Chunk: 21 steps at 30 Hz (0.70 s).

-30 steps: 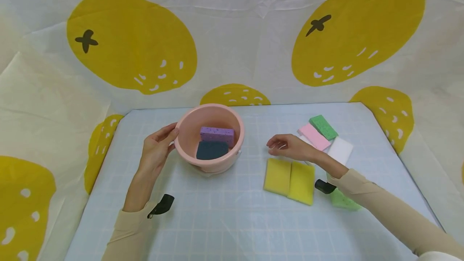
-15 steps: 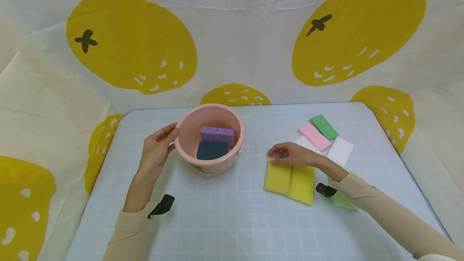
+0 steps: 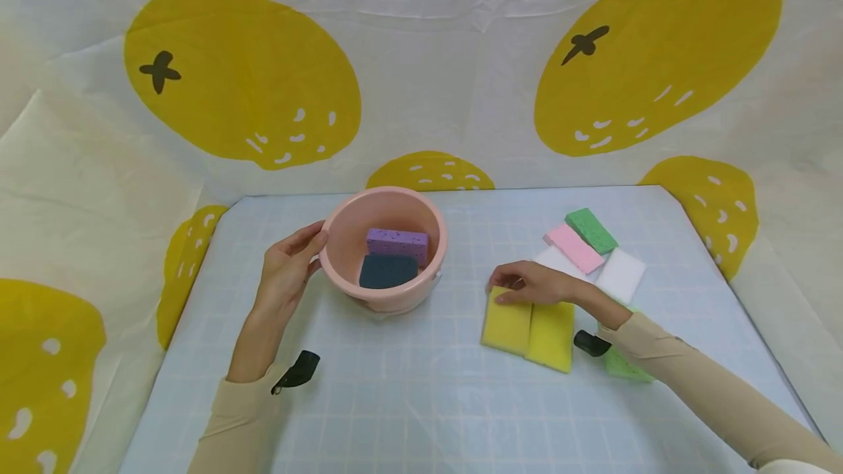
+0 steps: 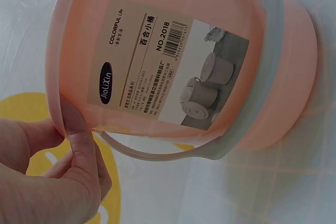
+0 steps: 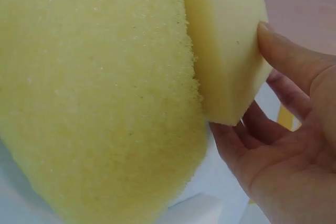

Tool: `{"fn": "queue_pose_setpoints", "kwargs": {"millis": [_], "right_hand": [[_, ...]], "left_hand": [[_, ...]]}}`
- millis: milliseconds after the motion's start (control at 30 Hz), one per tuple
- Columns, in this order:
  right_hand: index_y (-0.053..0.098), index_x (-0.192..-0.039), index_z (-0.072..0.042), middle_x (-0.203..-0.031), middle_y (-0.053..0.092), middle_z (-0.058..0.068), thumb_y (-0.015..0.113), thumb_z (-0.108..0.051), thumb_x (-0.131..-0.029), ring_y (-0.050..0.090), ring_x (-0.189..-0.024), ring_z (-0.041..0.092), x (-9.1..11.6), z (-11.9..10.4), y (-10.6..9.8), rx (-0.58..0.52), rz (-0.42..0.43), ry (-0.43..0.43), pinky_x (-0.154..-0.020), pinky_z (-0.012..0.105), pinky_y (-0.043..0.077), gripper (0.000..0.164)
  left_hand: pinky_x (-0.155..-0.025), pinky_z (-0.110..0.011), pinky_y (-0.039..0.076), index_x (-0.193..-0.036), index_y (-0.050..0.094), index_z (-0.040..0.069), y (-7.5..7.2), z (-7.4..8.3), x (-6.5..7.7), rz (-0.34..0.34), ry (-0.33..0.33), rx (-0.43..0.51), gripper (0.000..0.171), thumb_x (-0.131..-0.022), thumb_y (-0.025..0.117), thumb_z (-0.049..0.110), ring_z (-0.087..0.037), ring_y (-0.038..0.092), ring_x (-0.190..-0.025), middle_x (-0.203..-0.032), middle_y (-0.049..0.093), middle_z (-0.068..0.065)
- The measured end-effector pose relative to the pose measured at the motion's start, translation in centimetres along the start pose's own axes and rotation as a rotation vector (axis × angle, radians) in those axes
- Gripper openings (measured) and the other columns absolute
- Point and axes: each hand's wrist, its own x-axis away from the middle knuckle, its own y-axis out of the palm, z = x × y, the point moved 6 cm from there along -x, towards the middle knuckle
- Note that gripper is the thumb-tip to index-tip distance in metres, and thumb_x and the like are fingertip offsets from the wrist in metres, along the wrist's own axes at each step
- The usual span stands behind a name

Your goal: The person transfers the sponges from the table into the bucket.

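My left hand [image 3: 285, 273] pinches the rim of a pink bucket [image 3: 408, 298], thumb on one side of the wall and fingers on the other, as the left wrist view shows. In the bucket are a purple sponge [image 3: 397, 244] and a dark sponge or pad [image 3: 388, 273]. My right hand [image 3: 536, 284] pinches the far end of a yellow sponge [image 3: 507, 324], thumb on its top face and fingers at its end and underside. That end appears slightly raised. A second yellow sponge [image 3: 550, 339] lies alongside, filling much of the right wrist view.
Beyond the right hand are a green sponge [image 3: 591, 231], a pink sponge [image 3: 574, 248] and two white sponges [image 3: 621, 276]. A light green sponge [image 3: 626, 366] lies partly under the right forearm. A fruit-patterned sheet [image 3: 448, 93] rises behind the table [image 3: 395, 401].
My right hand has come down and toward me onto the left yellow sponge and taken hold of its far end. The left hand keeps its hold on the bucket rim.
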Motion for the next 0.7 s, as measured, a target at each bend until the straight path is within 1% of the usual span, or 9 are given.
{"fn": "queue_pose_setpoints", "kwargs": {"millis": [200,367,500,633,700], "right_hand": [[0.068,-0.117,-0.009,-0.109,0.068,0.001,0.068,-0.018,-0.101,0.061,-0.106,0.024,0.0,-0.8,-0.5,0.024,-0.016,-0.004,-0.099,0.04,0.053,0.018],[0.068,-0.116,-0.008,-0.108,0.069,0.002,0.073,-0.019,-0.098,0.063,-0.106,0.023,0.1,-1.6,-1.3,0.035,0.001,0.008,-0.098,0.038,0.054,0.022],[0.068,-0.116,-0.006,-0.107,0.069,0.002,0.076,-0.018,-0.096,0.063,-0.104,0.023,0.2,-2.1,-2.0,0.027,0.011,0.015,-0.098,0.04,0.055,0.025],[0.069,-0.114,-0.008,-0.105,0.068,0.001,0.077,-0.02,-0.095,0.062,-0.101,0.023,0.4,-2.5,-2.5,0.037,0.018,0.015,-0.098,0.041,0.054,0.024],[0.069,-0.113,-0.011,-0.104,0.068,0.001,0.077,-0.022,-0.095,0.062,-0.101,0.022,0.5,-2.6,-2.8,0.038,0.026,0.02,-0.098,0.04,0.054,0.023]], "left_hand": [[-0.092,-0.021,0.055,-0.143,0.061,0.007,0.0,0.0,-0.1,0.009,0.005,-0.013,0.049,-0.098,0.071,0.026,-0.021,0.058,-0.125,-0.142,0.058,-0.01],[-0.094,-0.023,0.055,-0.142,0.061,0.007,-0.1,-0.1,-0.1,0.005,0.003,-0.008,0.049,-0.098,0.071,0.025,-0.021,0.059,-0.124,-0.142,0.058,-0.01],[-0.093,-0.022,0.055,-0.143,0.061,0.009,-0.1,-0.1,-0.1,0.013,-0.006,-0.024,0.049,-0.098,0.071,0.026,-0.021,0.059,-0.124,-0.143,0.058,-0.01],[-0.093,-0.021,0.055,-0.143,0.061,0.01,-0.1,0.0,0.0,0.017,-0.01,-0.04,0.049,-0.099,0.07,0.027,-0.021,0.059,-0.126,-0.144,0.058,-0.009],[-0.093,-0.021,0.055,-0.143,0.06,0.01,-0.1,0.0,0.0,0.017,-0.011,-0.043,0.048,-0.099,0.07,0.027,-0.021,0.058,-0.126,-0.144,0.058,-0.009]]}}
